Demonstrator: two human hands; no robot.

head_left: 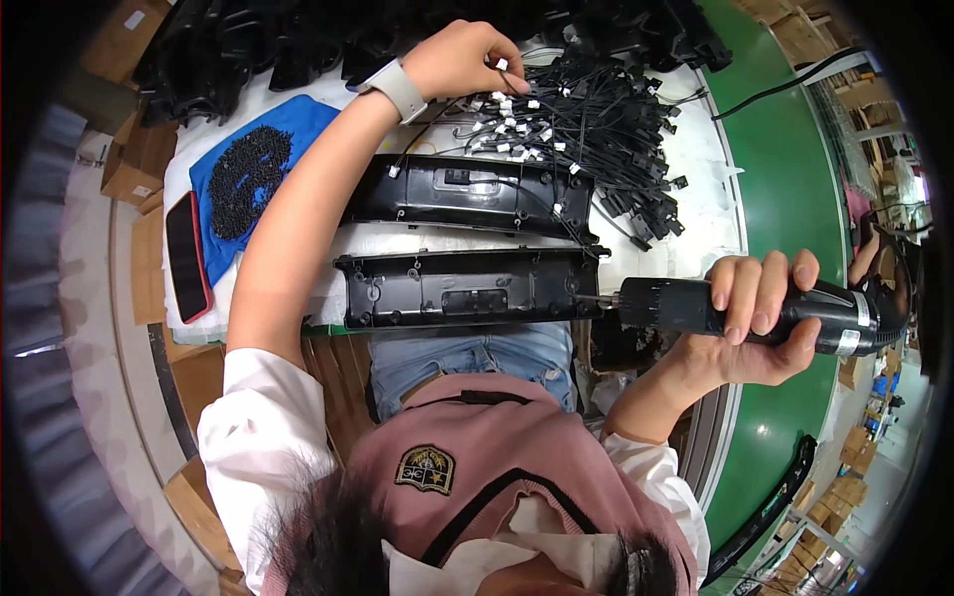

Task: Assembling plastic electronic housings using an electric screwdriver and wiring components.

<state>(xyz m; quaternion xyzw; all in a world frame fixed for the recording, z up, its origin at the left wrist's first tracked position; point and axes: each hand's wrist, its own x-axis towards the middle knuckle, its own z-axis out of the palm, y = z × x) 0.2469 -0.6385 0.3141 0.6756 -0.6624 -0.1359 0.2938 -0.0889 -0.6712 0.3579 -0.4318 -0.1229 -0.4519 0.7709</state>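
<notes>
So from the head view, our left hand [467,65] is up at the far side of the table, fingers pinched together on what looks like a thin black cable [513,79] with a white plug. It's right at the edge of a messy cable pile [621,124], which spreads off to the right of that grip, probably dumped there so we can grab one without stretching much.

Our right hand [760,313] is wrapped round a power screwdriver [666,305], clamped on the body and lying sideways. The bit points left from that grip, over the right end of the near shell [422,283]; we can't tell if the tip touches plastic. Holding it level like that seems to keep it handy without setting it down.

The near shell sits left of the screwdriver grip, hollow side up, and the far shell [417,204] lies just beyond it, closer to us than the left grip. Open side up makes sense, since the inside posts stay reachable.

Left of the left grip there's a blue cloth [310,119] with small black bits [248,184] heaped on it, presumably so they don't roll off, plus a phone [187,258] beside it.
</notes>
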